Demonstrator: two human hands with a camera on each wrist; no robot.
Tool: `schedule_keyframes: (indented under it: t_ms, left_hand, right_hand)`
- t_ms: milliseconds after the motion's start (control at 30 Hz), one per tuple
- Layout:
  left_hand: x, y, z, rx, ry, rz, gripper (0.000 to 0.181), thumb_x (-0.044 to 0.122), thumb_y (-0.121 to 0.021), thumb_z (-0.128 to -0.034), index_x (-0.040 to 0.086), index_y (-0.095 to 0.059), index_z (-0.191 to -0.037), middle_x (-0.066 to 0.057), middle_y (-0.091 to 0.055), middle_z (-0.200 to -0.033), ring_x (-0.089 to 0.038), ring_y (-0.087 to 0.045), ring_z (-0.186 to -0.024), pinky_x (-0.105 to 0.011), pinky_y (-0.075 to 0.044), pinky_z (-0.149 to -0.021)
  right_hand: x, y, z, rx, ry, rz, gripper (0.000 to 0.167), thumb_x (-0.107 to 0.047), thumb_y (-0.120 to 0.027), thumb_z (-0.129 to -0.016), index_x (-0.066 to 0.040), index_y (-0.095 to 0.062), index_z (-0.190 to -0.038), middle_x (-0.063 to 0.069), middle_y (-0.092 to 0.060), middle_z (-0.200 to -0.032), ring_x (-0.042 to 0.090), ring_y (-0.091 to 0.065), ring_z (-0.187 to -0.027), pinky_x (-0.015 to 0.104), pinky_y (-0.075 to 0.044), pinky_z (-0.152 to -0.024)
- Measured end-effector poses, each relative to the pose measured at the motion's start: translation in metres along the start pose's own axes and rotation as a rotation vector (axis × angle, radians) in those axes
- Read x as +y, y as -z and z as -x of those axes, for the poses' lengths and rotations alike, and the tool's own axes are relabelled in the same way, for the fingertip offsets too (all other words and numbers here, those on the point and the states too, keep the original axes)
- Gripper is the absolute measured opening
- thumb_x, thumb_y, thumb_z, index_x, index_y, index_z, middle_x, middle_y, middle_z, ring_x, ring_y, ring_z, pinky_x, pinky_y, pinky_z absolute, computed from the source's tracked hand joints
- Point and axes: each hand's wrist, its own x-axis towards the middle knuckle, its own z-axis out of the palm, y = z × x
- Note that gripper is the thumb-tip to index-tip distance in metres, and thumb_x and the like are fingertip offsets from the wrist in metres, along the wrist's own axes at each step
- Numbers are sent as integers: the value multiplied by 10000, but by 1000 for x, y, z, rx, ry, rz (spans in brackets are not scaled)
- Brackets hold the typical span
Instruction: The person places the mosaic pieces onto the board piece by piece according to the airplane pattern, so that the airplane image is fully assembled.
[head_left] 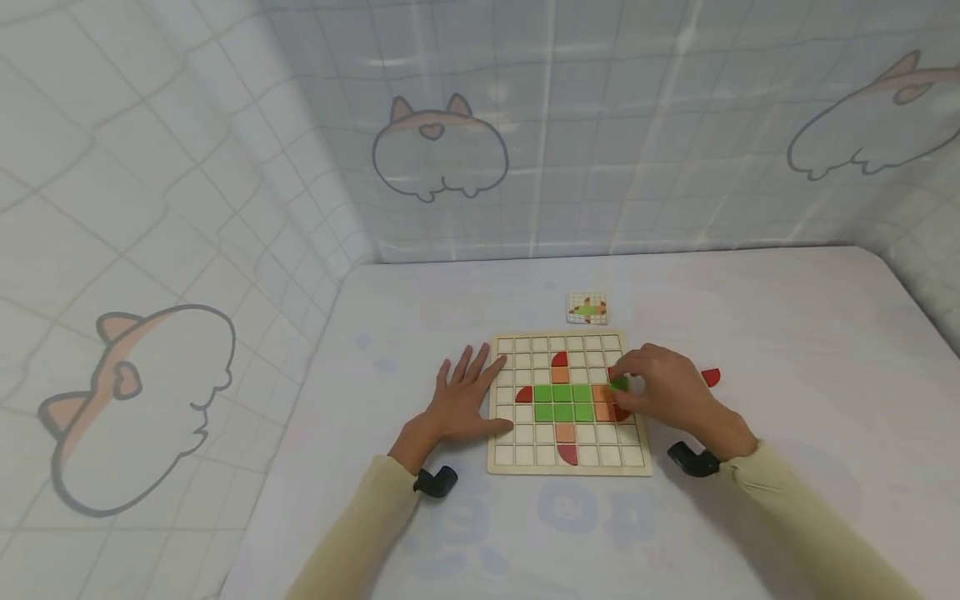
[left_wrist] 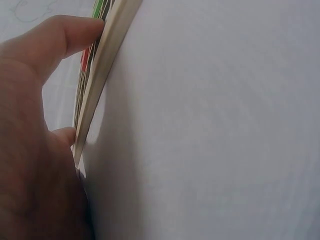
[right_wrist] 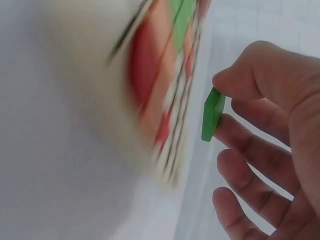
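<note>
A square wooden grid board lies on the table, with green square tiles, orange tiles and rounded red pieces set in its cells. My left hand rests at the board's left edge, its fingers spread and straight, fingertips and thumb on the rim. Over the board's right side, my right hand pinches a green tile between thumb and fingertip. In the right wrist view that tile is held on edge, apart from the board, and the other fingers curl loosely. My right hand partly covers red pieces at the right.
A small pattern card with a similar coloured figure lies behind the board. One loose red piece is on the white table, right of my right hand. Walls with cartoon drawings stand behind and to the left.
</note>
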Motion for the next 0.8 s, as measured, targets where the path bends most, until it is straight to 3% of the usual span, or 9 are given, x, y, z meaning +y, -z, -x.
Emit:
schedule_keyframes:
  t_ms: [200,300,400,567,800]
  left_hand:
    - [-2,-1,-1,-4,2,-30,1028,733,-541,-815,260,-76,-1601,-50,74,-1643,-281,125,-1482,-601,37,-1118]
    - [-4,-1,-1,10,-20,-34,1020,736,-532,-823,257,-78,-1601,-63,68,-1643,-292,113,-1483,-608,30,-1115]
    - [-5,-1,-1,12,-44,-27,1020,727,-541,-824,246,-89,-1601,-80,61,-1643,-306,108,-1483,-621,27,-1109]
    - [-4,4,1,-7,-69,9,1026,667,-606,-811,226,-121,-1600,-93,50,-1643,-321,108,-1481,-637,37,-1098]
    - [-5,4,2,-7,-70,17,1031,666,-618,-800,238,-126,-1599,-84,48,-1644,-317,103,-1482,-642,32,-1096]
  right_hand:
    - [-39,-25,-37,-9,235,-92,104,-129,-784,-744,-156,-769,-843,-83,-704,-863,119,-621,-817,350,-509,-750]
    - [-54,-37,-51,-44,311,-99,100,-114,-769,-744,-159,-764,-833,-96,-690,-820,105,-601,-768,335,-497,-757]
    - [-65,-48,-59,-93,329,-95,118,-100,-758,-741,-145,-765,-850,-83,-692,-825,120,-593,-771,322,-492,-741]
    - [-76,-60,-61,-147,286,-68,117,-120,-775,-739,-161,-765,-849,-87,-691,-846,127,-583,-798,308,-482,-723]
    - [-80,-70,-61,-134,332,-2,87,-148,-795,-750,-207,-737,-776,-104,-656,-798,121,-550,-722,303,-461,-646]
